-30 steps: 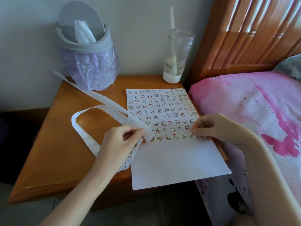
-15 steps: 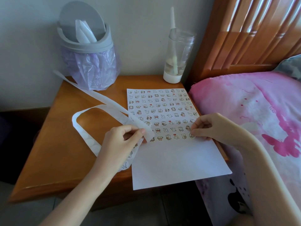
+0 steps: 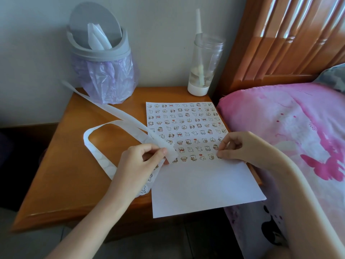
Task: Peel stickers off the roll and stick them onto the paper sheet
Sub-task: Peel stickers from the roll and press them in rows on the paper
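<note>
A white paper sheet lies on the wooden bedside table, its upper half covered with rows of small cartoon stickers. A long white sticker strip loops over the table's left side. My left hand pinches the strip's end at the sheet's left edge. My right hand rests at the sheet's right edge, curled fingertips pressing a sticker at the end of the lowest sticker row.
A grey swing-lid bin with a purple bag stands at the table's back left. A clear bottle with a straw stands at the back right. A pink bed cover and wooden headboard border the right side.
Almost nothing differs. My right hand's fingertips have shifted very slightly on the sticker at the row's end. My left hand keeps its hold on the strip.
</note>
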`<state>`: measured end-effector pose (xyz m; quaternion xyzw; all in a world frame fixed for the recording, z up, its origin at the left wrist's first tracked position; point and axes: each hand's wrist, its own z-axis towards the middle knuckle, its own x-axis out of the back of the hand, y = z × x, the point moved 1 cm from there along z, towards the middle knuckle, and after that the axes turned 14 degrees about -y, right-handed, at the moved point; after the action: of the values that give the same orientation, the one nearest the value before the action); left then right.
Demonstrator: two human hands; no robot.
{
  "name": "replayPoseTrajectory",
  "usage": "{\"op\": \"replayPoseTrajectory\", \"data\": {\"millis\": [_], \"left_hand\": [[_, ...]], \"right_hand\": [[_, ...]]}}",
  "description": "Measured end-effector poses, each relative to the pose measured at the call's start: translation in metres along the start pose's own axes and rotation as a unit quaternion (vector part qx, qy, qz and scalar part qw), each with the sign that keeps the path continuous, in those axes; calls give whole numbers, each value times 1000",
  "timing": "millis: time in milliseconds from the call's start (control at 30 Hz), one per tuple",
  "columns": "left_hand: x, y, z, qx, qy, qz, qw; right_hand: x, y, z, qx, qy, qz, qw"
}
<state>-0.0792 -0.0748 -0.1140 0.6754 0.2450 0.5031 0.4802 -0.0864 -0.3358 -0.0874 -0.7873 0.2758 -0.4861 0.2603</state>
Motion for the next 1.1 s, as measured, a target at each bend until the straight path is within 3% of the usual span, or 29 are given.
{"op": "replayPoseTrajectory", "data": {"millis": [700, 933, 1000, 1100], "left_hand": [[0, -2, 1, 5, 6, 14, 1000], [0, -1, 0, 10, 4, 12, 1000], [1, 0, -1, 9, 7, 2, 1000], [3, 3, -1, 12, 12, -83, 996]], "right_hand": [[4, 2, -1, -21, -37, -18, 999], [-2, 1, 4, -38, 5, -32, 999], [-3, -1, 2, -17, 8, -43, 999], [-8, -17, 0, 65, 101, -62, 991]]}}
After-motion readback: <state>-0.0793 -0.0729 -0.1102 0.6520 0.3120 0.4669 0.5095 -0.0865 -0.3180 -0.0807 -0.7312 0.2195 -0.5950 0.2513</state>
